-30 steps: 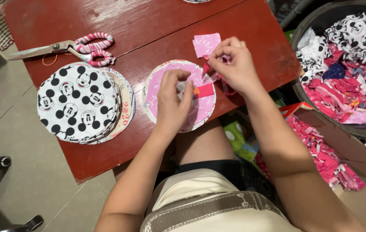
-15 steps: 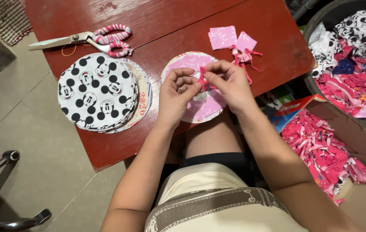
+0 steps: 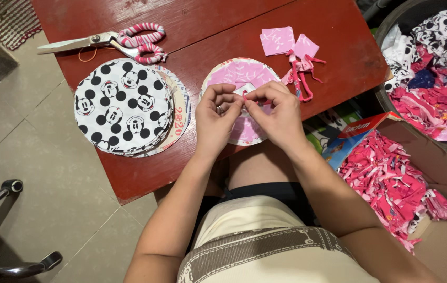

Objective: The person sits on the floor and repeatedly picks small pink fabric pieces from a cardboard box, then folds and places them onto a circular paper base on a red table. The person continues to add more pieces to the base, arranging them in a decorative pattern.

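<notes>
A small pink fabric strip (image 3: 245,96) is pinched between the fingertips of both hands, just above a pink fabric circle (image 3: 241,73) lying on a red wooden table (image 3: 207,26). The left hand (image 3: 214,120) and right hand (image 3: 281,115) meet, fingers curled and pressed together on the strip. To the left lies a stack of black-and-white cartoon-print circles (image 3: 124,107), with scissors (image 3: 113,42) beyond. Pink fabric squares (image 3: 278,41) sit near the right hand.

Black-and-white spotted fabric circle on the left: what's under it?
The spotted circle tops a stack of fabric circles on the red table; lower edges peek out at its right and bottom. Their faces and their count are covered.
</notes>
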